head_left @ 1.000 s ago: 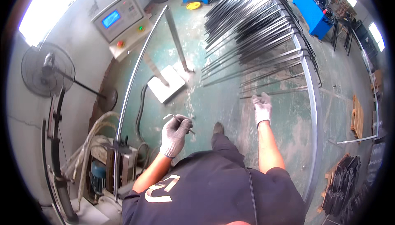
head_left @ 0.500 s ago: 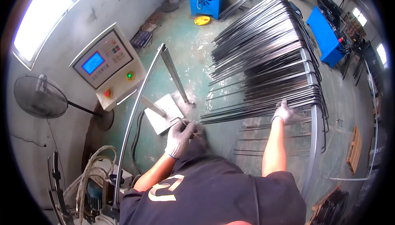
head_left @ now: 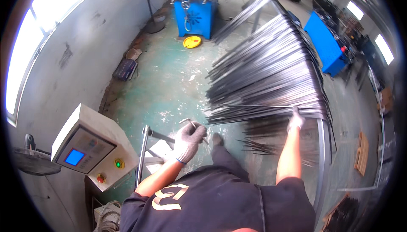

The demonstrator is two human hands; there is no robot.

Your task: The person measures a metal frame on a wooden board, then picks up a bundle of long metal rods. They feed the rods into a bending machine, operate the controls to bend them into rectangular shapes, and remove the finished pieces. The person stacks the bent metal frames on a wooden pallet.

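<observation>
My left hand (head_left: 189, 141), in a grey work glove, is closed around a short bent metal rod (head_left: 191, 124) held in front of my chest. My right hand (head_left: 295, 119), also gloved, reaches out and grips one long thin steel rod (head_left: 254, 106) lying across the near edge of a big stack of steel rods (head_left: 271, 71). The stack rests on a metal rack and fans away from me toward the back of the workshop. My shoe (head_left: 217, 139) shows on the green floor between my arms.
A grey control box (head_left: 91, 147) with a blue screen and coloured buttons stands at my left, beside a slanted metal frame bar (head_left: 142, 155). Blue machines (head_left: 196, 11) (head_left: 325, 43) stand at the back. A yellow disc (head_left: 191, 42) lies on the floor. A fan (head_left: 34, 162) sits far left.
The view has tilted up toward the far end of the workshop. My right hand has moved forward onto a rod at the stack's near edge; my left hand keeps the bent rod.
</observation>
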